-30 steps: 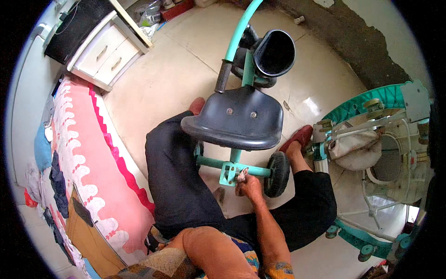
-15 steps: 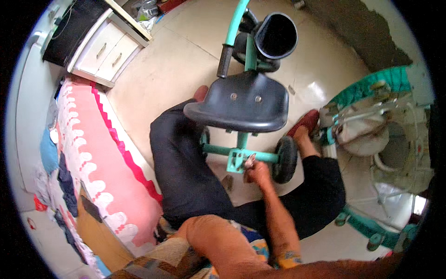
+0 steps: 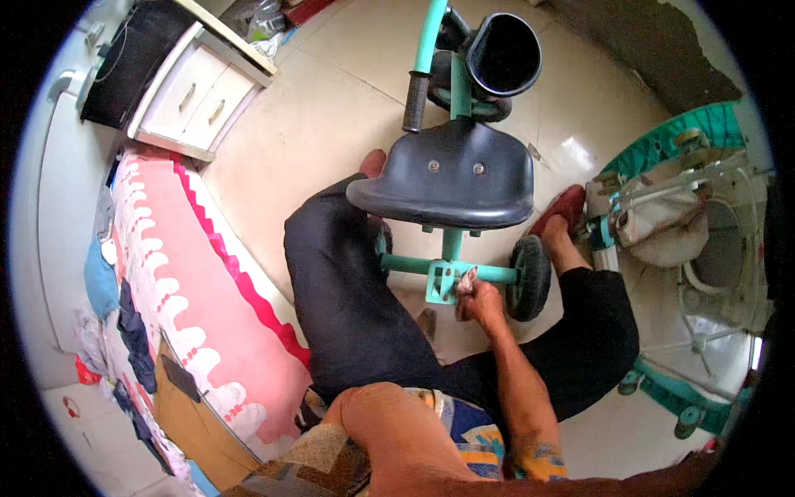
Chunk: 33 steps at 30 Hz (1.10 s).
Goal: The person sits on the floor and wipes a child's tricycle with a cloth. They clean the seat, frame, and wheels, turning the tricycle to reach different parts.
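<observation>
A child's tricycle with a mint-green frame and a black seat [image 3: 451, 186] stands between my outstretched legs. My right hand [image 3: 483, 302] is closed around a small crumpled rag [image 3: 466, 283]. It presses the rag against the rear axle bar [image 3: 497, 272], beside a green bracket [image 3: 439, 282] with cut-out holes. Just right of the hand is a black rear wheel [image 3: 528, 277]. My left arm [image 3: 389, 422] is bent at the lower middle; its hand does not show.
A pink bedspread [image 3: 219, 306] hangs over the bed at left, with a white drawer cabinet [image 3: 199, 99] beyond it. On the right lies a wheeled frame with a green base [image 3: 675, 410]. The tricycle carries a black basket [image 3: 503, 55] and handlebar grip [image 3: 416, 103].
The whole scene has shifted slightly right in the picture as the view turned. My right hand stays with the rag at the axle bar beside the bracket.
</observation>
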Each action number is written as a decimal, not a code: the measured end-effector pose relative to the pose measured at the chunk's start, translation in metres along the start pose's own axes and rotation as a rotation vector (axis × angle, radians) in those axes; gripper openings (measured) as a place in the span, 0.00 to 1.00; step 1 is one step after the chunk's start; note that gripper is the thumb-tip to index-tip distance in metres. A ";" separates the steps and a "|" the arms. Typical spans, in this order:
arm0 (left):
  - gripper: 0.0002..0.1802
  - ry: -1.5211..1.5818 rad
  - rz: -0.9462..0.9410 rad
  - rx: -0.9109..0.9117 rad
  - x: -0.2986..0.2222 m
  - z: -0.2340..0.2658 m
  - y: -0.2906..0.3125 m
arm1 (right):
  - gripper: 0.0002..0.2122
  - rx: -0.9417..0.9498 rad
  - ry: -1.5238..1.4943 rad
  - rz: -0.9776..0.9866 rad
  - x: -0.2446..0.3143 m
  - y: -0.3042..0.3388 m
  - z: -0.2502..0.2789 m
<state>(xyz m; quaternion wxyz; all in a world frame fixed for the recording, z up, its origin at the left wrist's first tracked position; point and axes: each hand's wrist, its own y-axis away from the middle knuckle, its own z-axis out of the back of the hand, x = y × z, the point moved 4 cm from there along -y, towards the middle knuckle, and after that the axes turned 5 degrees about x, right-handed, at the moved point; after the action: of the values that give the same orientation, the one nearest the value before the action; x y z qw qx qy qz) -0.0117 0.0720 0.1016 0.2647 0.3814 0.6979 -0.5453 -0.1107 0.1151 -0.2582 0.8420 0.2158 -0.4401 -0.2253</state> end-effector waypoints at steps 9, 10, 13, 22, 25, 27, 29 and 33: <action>0.11 0.016 0.018 0.020 -0.007 -0.008 0.005 | 0.14 -0.047 -0.062 0.047 0.007 0.008 0.001; 0.11 0.019 0.019 0.018 -0.007 -0.009 0.005 | 0.14 -0.041 -0.022 0.037 0.010 0.011 0.003; 0.11 0.047 0.023 -0.022 -0.008 -0.012 0.005 | 0.13 -0.022 -0.166 -0.011 -0.001 0.007 -0.003; 0.11 0.096 0.171 -0.466 -0.008 0.028 0.045 | 0.13 -0.083 -0.666 0.197 0.045 0.053 0.058; 0.11 -0.145 0.646 -0.839 0.036 0.060 0.097 | 0.12 -0.001 -0.889 0.145 0.078 0.087 0.076; 0.15 -0.290 0.795 -0.858 0.052 0.074 0.121 | 0.13 0.028 -0.989 0.199 0.091 0.093 0.077; 0.26 -0.536 0.832 -0.709 0.062 0.086 0.122 | 0.15 0.056 -1.024 0.238 0.106 0.097 0.085; 0.31 -0.213 0.857 -0.688 0.084 0.087 0.121 | 0.17 0.055 -1.040 0.352 0.122 0.095 0.088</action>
<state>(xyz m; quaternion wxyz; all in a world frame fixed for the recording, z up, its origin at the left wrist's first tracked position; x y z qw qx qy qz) 0.0354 0.0228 -0.0552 0.6411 0.4653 0.5876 -0.1652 -0.1043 0.1077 -0.0810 0.5323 0.0212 -0.8335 -0.1466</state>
